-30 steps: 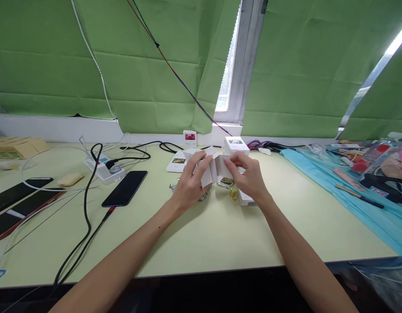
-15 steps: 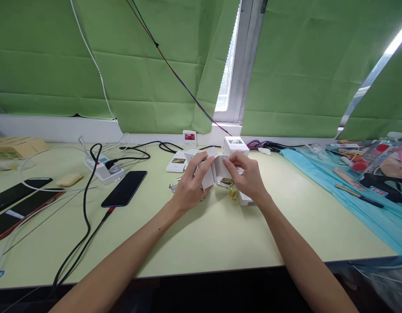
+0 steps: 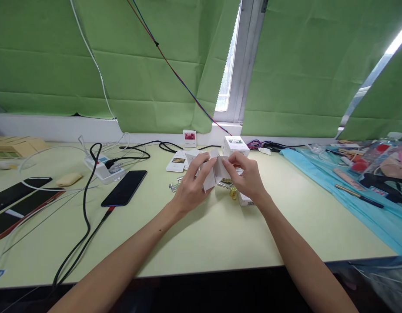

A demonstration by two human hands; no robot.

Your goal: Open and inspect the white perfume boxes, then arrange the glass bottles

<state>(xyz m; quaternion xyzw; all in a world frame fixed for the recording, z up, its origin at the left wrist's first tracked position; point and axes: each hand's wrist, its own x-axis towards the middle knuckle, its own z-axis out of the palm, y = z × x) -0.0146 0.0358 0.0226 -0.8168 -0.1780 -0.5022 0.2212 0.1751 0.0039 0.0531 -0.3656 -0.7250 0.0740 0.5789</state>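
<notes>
Carton (image 3: pixel 209 180) held above the table (image 3: pixel 227 243), between front and back edges.
Your left hand (image 3: pixel 192 187) is gripping it; your right hand (image 3: pixel 246 176) is pinching the right flap (image 3: pixel 221 171), the fold running roughly upright between them.

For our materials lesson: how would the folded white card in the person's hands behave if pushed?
Pushed, the folded white card would probably hinge at its visible crease. Its flat panels suggest some stiffness. Thin edges suggest it is light and could crumple easily.
</notes>
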